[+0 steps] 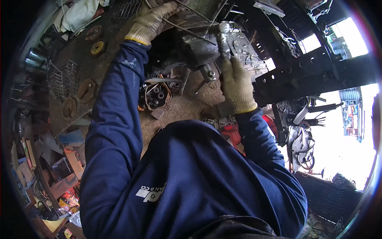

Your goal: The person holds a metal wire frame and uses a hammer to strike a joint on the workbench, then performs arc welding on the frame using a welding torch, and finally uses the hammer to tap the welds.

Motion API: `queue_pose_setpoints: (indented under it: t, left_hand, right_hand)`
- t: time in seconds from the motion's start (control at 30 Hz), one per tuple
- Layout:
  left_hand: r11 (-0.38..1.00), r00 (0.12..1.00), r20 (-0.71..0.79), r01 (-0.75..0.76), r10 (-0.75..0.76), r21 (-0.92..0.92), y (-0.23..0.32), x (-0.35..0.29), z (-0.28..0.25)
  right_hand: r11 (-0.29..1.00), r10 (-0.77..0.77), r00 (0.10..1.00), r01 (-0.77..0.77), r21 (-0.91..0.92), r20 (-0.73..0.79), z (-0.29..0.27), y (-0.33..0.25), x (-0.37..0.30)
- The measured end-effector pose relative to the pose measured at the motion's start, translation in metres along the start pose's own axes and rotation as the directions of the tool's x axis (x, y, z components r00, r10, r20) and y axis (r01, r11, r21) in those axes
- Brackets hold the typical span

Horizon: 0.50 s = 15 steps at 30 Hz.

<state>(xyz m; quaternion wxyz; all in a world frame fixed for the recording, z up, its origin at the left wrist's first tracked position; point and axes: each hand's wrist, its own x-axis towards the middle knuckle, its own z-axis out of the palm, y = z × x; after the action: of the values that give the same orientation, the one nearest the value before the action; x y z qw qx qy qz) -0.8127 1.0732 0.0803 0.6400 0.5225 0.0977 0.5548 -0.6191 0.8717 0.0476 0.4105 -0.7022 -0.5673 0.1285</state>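
Observation:
At the upper left, my left hand [153, 22], in a cream knit glove with a yellow cuff, is closed around a thin bent metal rod [187, 30]. The rod's end reaches over a dark metal vise [199, 52], whose screw end points toward me. To the right of the vise, my right hand [238, 85], gloved alike, is closed on the lower part of a silvery, rough metal bar [224, 42] with a rounded top. Its fingers point away from me, and part of the grip is hidden. More thin rods cross above the vise.
A worktop [85, 51] on the left bears round metal discs and a yellow-rimmed wheel [98, 48]. Below the vise stands a container of metal parts [157, 96]. A perforated dark beam [318, 75] spans the right. Scrap [67, 175] clutters the lower left.

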Motion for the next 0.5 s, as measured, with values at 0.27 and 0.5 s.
queue_pose_setpoints:
  t: [0.27, 0.5]
  left_hand:
    - [0.96, 0.999, -0.03, -0.005, 0.014, 0.281, -0.021, 0.01, -0.052]
    - [0.989, 0.998, 0.051, -0.03, 0.038, -0.148, -0.002, 0.003, -0.007]
  right_hand:
    - [0.991, -0.023, 0.997, 0.013, -0.132, -0.074, 0.005, 0.001, 0.001]
    - [0.912, 0.279, 0.937, -0.19, 0.364, -0.21, 0.006, 0.045, -0.072]
